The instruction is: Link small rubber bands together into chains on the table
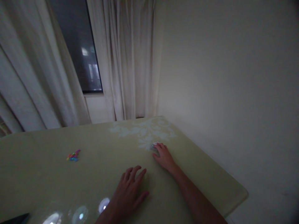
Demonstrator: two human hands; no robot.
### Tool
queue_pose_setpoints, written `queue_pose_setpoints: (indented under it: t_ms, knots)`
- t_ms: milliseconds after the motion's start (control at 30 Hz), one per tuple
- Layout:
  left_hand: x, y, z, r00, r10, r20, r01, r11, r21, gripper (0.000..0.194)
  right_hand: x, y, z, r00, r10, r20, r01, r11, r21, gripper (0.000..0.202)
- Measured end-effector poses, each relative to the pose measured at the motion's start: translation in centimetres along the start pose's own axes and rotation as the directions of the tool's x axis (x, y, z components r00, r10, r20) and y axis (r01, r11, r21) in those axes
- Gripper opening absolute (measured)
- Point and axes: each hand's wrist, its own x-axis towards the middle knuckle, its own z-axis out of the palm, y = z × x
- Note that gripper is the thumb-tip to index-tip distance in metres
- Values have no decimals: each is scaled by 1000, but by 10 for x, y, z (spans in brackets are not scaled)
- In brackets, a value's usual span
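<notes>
My left hand (pixel 128 189) hovers over or rests on the pale green table (pixel 100 149), palm down, its fingers apart and nothing in them. Farther forward and to the right, my right hand (pixel 164 156) reaches out with its fingertips at a small whitish object (pixel 154 145), which lies by the white floral pattern of the tabletop. The fingers partly cover this object, and its kind is too small to make out. A little heap of small multicoloured pieces (pixel 73 155) lies on the left part of the table, away from both hands.
A wall (pixel 224 93) runs along the table's right side. Behind the table hang light curtains (pixel 130 62) beside a dark window (pixel 77 46). Part of a dark object (pixel 17 219) shows at the bottom left, near light reflections.
</notes>
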Motion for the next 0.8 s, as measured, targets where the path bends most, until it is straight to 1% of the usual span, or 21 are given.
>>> queue_pose_setpoints:
  t_ms: [100, 200, 300, 400, 500, 533, 600, 700, 767, 800]
  knots:
    - [0, -1, 0, 1000, 4, 6, -4, 1000, 2, 69, -3, -11, -1, 998, -49, 27, 47, 997, 62, 42]
    - [1, 1, -3, 999, -1, 32, 0, 1000, 7, 64, -6, -22, -3, 991, -118, 67, 108, 985, 135, 39]
    - [5, 4, -5, 998, -27, 55, 26, 1000, 12, 63, -9, -30, -5, 978, -174, 115, 153, 973, 175, 41]
    - [8, 7, -8, 996, -65, 67, 64, 998, 8, 64, -10, -32, -1, 982, -163, 98, 147, 977, 152, 57]
    - [9, 7, -12, 995, -44, 91, 44, 999, 0, 48, -11, -29, 7, 991, -111, 74, 103, 990, 98, 75]
    - [9, 6, -13, 994, -28, 101, 29, 1000, -5, 43, -10, -27, 10, 992, -93, 81, 86, 993, 85, 77]
    - [8, 5, -14, 994, -7, 113, 9, 1000, -18, 40, -10, -25, 14, 992, -73, 101, 64, 994, 88, 75]
    - [7, 2, -11, 997, 5, 72, -4, 1000, -9, 46, -8, -25, 13, 990, -101, 99, 85, 985, 149, 57]
    - [7, -1, -9, 1000, 3, 9, -3, 1000, 1, 62, -9, -28, 8, 984, -145, 101, 123, 972, 200, 49]
    - [7, -3, -8, 1000, -11, -27, 11, 1000, -1, 71, -9, -29, 5, 976, -180, 119, 149, 961, 232, 49]
